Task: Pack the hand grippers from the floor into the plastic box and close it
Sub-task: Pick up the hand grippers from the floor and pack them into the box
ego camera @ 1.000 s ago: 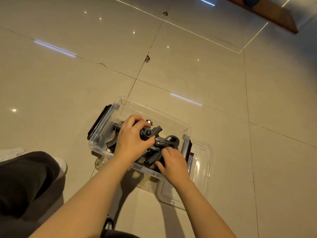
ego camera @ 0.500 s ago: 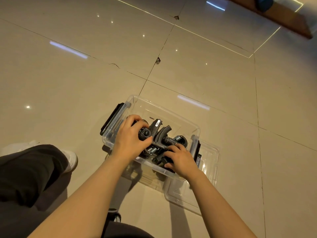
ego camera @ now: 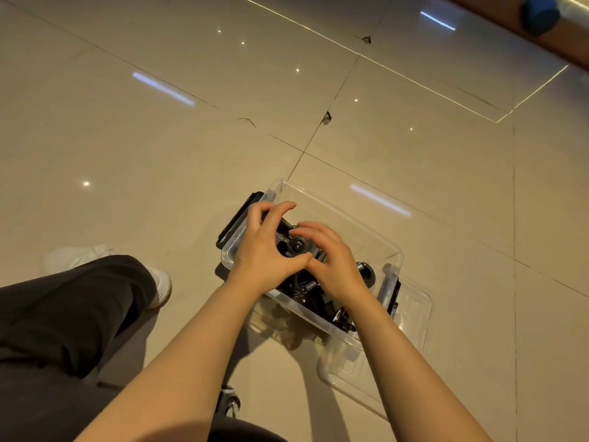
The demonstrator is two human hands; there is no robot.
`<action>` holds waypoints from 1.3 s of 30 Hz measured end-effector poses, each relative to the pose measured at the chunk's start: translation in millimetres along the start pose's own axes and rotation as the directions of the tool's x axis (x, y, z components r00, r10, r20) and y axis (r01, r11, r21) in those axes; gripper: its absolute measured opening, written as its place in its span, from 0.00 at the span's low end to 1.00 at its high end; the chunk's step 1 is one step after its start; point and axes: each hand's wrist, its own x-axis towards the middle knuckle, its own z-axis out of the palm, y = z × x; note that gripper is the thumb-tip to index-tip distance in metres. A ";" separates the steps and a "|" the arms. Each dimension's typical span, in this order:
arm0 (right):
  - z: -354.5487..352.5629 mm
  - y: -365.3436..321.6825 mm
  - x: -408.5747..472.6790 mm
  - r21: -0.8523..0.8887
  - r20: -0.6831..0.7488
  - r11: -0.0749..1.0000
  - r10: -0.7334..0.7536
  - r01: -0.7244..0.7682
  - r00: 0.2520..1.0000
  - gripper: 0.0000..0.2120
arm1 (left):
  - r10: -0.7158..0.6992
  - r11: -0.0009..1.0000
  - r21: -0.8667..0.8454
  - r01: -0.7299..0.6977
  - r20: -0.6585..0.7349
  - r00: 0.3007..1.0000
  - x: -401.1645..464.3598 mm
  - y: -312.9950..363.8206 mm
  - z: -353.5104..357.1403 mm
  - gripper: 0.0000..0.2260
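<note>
- Plastic box [ego camera: 379, 232]: clear, thin-walled, rectangular with rounded corners, black latch on its left end; sits on glossy beige floor tiles [ego camera: 159, 154].
- Hand grippers [ego camera: 306, 287]: black, jumbled inside the box; one coiled metal spring shows.
- Lid [ego camera: 411, 317]: clear, flat on the floor against the box's right side, partly under it.
- Left hand [ego camera: 266, 250]: over the box's left half, fingers curled round the top gripper.
- Right hand [ego camera: 331, 258]: fingers bent over the same pile, thumb meeting the left thumb; what it grips, cannot tell.
- White shoe [ego camera: 159, 282]: left of the box.
</note>
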 end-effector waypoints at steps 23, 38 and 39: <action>54.6 55.7 23.6 -0.551 0.523 0.574 -0.327 0.605 0.787 0.11 | -0.315 0.888 0.402 0.226 0.172 0.933 -22.3 -83.7 -17.5 0.44; -37.6 114.7 -118.2 -0.040 -0.458 0.886 0.395 -0.463 0.796 0.22 | -0.193 0.667 0.686 -0.292 0.537 0.821 -39.7 -23.0 59.4 0.35; -40.6 131.1 -138.6 0.065 -0.478 0.818 0.529 -0.572 0.701 0.23 | -0.170 0.675 0.651 -0.348 0.596 0.785 -44.7 -20.1 68.9 0.34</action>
